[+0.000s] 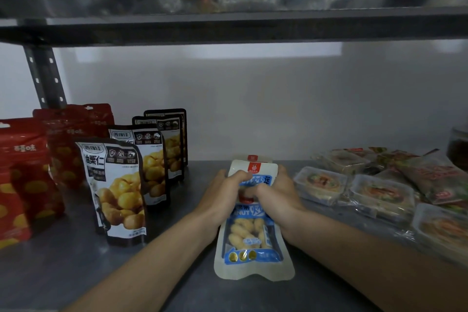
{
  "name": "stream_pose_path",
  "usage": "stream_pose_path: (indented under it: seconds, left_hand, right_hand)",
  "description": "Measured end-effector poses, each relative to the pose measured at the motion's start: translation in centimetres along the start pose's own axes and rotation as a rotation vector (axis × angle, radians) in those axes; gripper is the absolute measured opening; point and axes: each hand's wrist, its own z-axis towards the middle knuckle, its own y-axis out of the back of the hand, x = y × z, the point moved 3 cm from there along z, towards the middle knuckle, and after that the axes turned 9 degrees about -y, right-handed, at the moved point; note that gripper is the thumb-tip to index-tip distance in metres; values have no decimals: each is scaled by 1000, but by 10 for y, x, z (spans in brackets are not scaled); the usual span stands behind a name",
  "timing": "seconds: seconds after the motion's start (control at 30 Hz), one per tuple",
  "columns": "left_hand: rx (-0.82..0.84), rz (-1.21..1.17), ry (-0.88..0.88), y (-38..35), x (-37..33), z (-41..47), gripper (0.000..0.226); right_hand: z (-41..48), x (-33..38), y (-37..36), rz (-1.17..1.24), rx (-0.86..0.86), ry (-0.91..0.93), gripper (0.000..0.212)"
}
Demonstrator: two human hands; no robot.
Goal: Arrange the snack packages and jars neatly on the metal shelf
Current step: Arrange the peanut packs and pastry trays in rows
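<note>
Our left hand (222, 194) and right hand (274, 194) curl their fingers tight around the white-and-blue peanut pouches (253, 235), standing mid-shelf (177, 273) between chestnut bags (119, 190) and wrapped trays (379, 195).

— What's left of the hands (253, 195)?
— Upright pouches (121, 185) in rows on the shelf (76, 261).
— And right?
— Flat trays (379, 195), a jar (459, 149) behind them.
</note>
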Motion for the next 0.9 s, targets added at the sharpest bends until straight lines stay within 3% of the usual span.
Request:
stream_pose_path:
  seconds: [0.33, 0.7, 0.77, 0.83, 0.9]
  left_hand:
    - [-37, 20, -18, 7, 1, -2, 21]
    - [-34, 172, -131, 7, -4, -4, 19]
    - [-15, 277, -191, 9, -10, -6, 38]
    - [-16, 404, -274, 11, -17, -5, 54]
    - [-15, 527, -372, 13, -25, -3, 57]
  right_hand:
    - [0, 2, -4, -65, 62, -19, 50]
    - [-2, 4, 2, -107, 0, -28, 44]
    - [-6, 10, 6, -179, -9, 11, 43]
    - [-13, 20, 12, -338, -53, 104, 55]
    - [-18, 32, 19, -568, -140, 241, 78]
